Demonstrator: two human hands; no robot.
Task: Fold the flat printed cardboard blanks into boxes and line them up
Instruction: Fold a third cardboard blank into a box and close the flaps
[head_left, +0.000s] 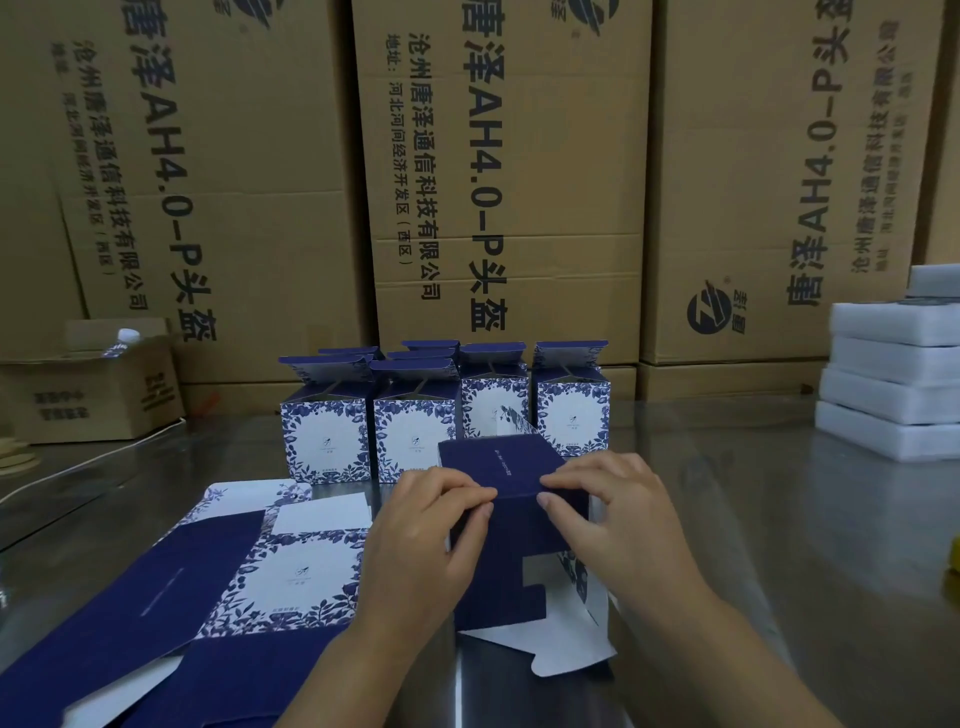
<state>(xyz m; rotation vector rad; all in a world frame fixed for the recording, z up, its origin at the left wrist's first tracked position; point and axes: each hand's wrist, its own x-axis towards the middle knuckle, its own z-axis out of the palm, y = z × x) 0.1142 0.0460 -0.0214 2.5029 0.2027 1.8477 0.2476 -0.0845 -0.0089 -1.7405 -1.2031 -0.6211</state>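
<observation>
A half-folded navy box (511, 545) with blue floral print stands at the table's middle, its white flaps spread at the bottom. My left hand (426, 530) grips its left top edge, fingers curled over the fold. My right hand (618, 519) grips the right top edge, thumb on the navy panel. Flat printed blanks (223, 582) lie in a loose pile to the left. Behind stand several folded boxes (410, 426) in rows, their top flaps up.
Large brown shipping cartons (509, 171) wall off the back of the shiny metal table (779, 545). A small open carton (98, 395) sits back left. A stack of white foam trays (893, 384) stands at the right edge.
</observation>
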